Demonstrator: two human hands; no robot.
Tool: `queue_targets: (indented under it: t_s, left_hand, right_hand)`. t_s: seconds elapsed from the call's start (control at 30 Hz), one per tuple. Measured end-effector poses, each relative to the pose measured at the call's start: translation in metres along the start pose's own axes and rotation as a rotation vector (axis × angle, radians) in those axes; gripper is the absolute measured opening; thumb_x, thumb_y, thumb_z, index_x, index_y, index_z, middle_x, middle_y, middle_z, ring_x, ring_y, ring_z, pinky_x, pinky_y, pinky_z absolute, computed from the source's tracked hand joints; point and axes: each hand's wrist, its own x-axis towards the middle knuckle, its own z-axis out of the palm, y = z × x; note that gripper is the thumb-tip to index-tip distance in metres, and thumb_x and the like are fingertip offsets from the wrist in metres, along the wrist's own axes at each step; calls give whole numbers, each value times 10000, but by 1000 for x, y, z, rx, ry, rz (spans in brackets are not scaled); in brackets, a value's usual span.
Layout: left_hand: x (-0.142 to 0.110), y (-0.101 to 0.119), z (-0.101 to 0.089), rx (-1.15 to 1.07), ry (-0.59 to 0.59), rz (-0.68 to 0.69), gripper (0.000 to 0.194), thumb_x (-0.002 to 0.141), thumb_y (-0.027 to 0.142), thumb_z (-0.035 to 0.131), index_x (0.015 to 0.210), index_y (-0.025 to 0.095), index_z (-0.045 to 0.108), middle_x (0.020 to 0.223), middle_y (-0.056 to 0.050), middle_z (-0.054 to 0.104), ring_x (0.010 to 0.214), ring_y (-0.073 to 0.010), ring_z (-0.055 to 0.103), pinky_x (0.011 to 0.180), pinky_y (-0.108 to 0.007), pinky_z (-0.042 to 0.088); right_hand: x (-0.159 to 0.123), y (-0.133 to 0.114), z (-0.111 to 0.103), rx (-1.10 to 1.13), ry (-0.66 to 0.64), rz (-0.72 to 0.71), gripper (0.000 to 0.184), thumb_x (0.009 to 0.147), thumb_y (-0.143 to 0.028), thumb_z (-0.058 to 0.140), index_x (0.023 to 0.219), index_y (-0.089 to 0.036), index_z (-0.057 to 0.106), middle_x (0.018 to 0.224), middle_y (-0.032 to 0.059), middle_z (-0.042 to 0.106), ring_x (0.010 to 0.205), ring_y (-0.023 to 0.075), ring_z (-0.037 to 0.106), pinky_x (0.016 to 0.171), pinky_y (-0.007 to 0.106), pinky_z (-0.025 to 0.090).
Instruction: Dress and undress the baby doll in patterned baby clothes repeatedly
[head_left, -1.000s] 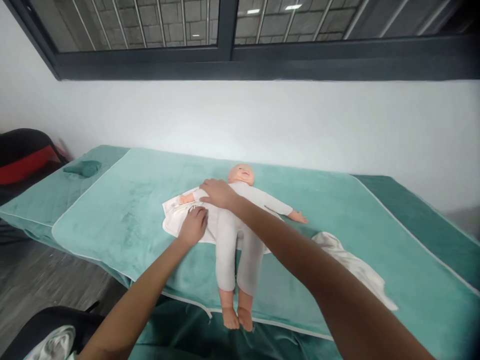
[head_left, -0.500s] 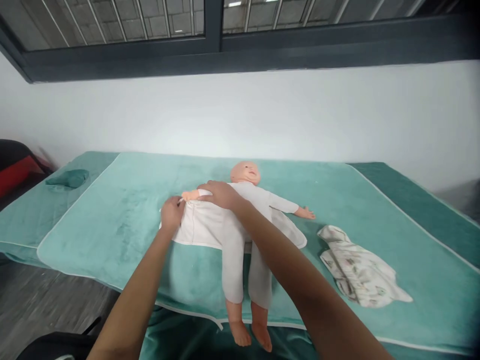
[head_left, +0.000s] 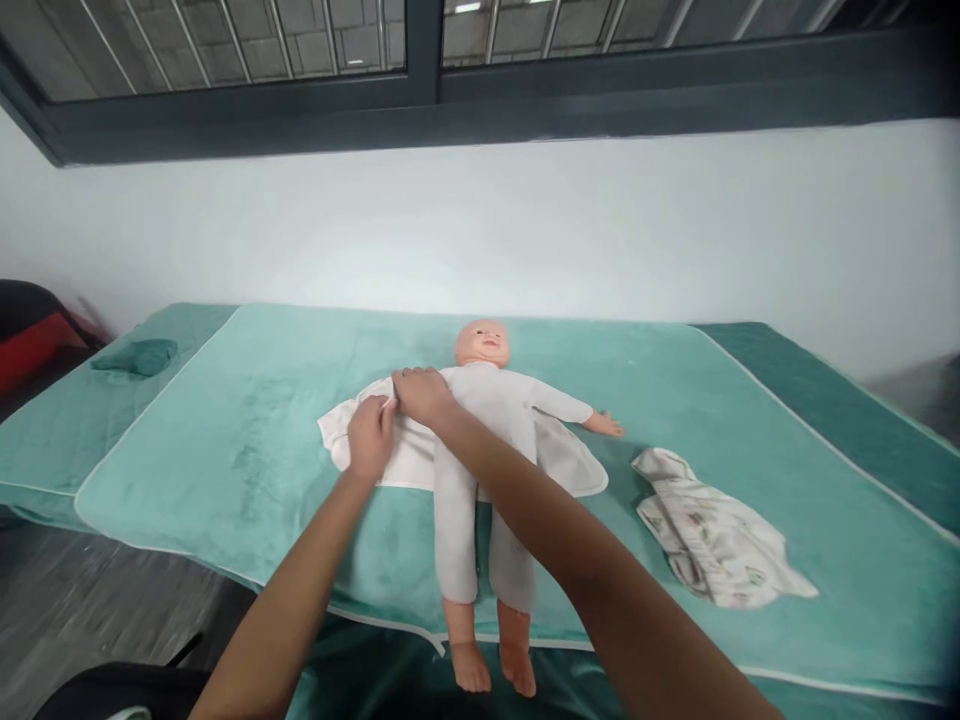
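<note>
A baby doll (head_left: 487,400) in a white long-sleeved suit lies on its back, head toward the wall. Spread beneath its torso is a white baby shirt (head_left: 566,462), showing on both sides. My left hand (head_left: 371,437) is closed, pinching the shirt's cloth near the sleeve on the left. Beside it, nearly touching, my right hand (head_left: 422,393) curls over the doll's arm on that side. The doll's hand there is hidden by my hands and the cloth. Its other arm stretches out to the right, the bare hand resting on the mat.
A teal mat (head_left: 247,420) with pale edging covers the bed. To the doll's right lies a folded patterned cloth (head_left: 724,535). A small teal bundle (head_left: 135,357) is at the far left. Behind runs a white wall (head_left: 480,230) beneath a dark window frame (head_left: 480,105).
My left hand has moved right and slightly up, bunching the shirt's cloth. My right hand has shifted slightly left. The doll's hand on that side has gone out of sight, and its head has turned slightly.
</note>
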Motion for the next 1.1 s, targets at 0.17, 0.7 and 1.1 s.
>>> queue_targets:
  t_s: [0.17, 0.7, 1.1]
  left_hand:
    - [-5, 67, 25, -299, 22, -40, 277, 1024, 427, 413, 934, 218, 571, 896, -34, 659, 846, -185, 600, 805, -298, 465]
    - [53, 75, 50, -315, -81, -249, 247, 983, 346, 447, 776, 212, 466, 803, 7, 529, 797, -160, 510, 764, -284, 407]
    - [76, 102, 24, -53, -173, -133, 192, 952, 323, 495, 796, 212, 516, 905, -36, 626, 915, -208, 590, 852, -319, 439]
  right_hand:
    - [1, 2, -13, 33, 51, 64, 269, 966, -156, 448, 1209, -176, 563, 1178, 147, 667, 1068, 286, 631, 889, 396, 453]
    - [-173, 109, -4, 753, 323, 693, 398, 986, -554, 358, 1179, -238, 505, 1123, 155, 722, 1060, 352, 670, 902, 440, 472]
    - [-119, 84, 25, 1400, 370, 355, 529, 787, -487, 699, 1224, -244, 526, 848, -29, 587, 766, 155, 561, 733, 292, 471]
